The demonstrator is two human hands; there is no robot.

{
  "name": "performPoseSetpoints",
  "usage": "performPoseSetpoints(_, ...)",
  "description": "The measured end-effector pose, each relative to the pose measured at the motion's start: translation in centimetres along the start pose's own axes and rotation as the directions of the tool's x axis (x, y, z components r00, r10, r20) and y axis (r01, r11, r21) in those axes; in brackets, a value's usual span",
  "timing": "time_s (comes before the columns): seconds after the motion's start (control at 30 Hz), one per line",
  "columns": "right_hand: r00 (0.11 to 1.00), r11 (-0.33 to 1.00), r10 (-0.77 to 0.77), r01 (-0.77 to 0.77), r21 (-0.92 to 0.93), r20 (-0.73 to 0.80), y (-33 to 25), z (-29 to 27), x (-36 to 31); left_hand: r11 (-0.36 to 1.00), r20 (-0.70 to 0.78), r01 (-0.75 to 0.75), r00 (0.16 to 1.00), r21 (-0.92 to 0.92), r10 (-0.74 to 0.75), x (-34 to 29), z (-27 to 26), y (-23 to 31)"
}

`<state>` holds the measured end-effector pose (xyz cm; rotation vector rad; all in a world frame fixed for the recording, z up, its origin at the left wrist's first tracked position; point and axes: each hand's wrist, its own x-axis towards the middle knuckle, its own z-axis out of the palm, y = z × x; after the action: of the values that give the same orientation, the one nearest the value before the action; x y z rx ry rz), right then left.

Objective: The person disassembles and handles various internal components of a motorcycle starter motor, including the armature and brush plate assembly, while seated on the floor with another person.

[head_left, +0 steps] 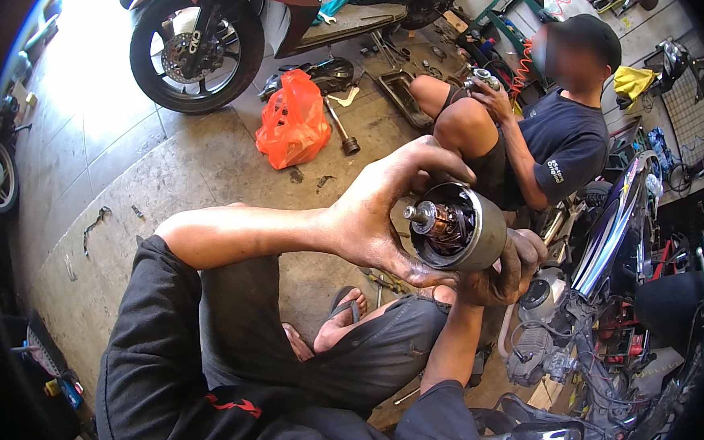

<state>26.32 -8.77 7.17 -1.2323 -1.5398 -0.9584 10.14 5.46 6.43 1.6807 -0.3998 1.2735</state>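
Note:
A grey cylindrical electric motor housing (483, 232) is held up in front of me, its open end turned toward the left. Inside it sits an armature (441, 219) with copper windings and a metal shaft sticking out. My left hand (373, 201) curves around the open end, with fingers at the upper rim and thumb at the lower rim; its palm stays apart from the housing. From the right and below, my right hand (506, 274) wraps the closed end with darkly stained fingers. Part of the right palm is hidden behind the housing.
Another person (563, 124) sits at the upper right, holding a small metal part (483, 79). A red plastic bag (293, 124) lies on the floor near a motorcycle wheel (197, 49). At right stands a partly stripped motorcycle with an exposed engine (533, 352).

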Motion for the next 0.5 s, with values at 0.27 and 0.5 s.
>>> performPoseSetpoints(0.27,1.000,0.999,-0.005,0.005,0.034,-0.009,0.5,0.0,0.1,0.972,-0.108,-0.232,0.968,-0.028,0.228,0.2,0.5,-1.3)
performPoseSetpoints(0.5,0.999,0.998,0.033,-0.032,0.050,-0.007,0.7,0.0,0.3,0.982,-0.061,-0.180,0.982,-0.049,0.177,0.3,0.4,-0.9)
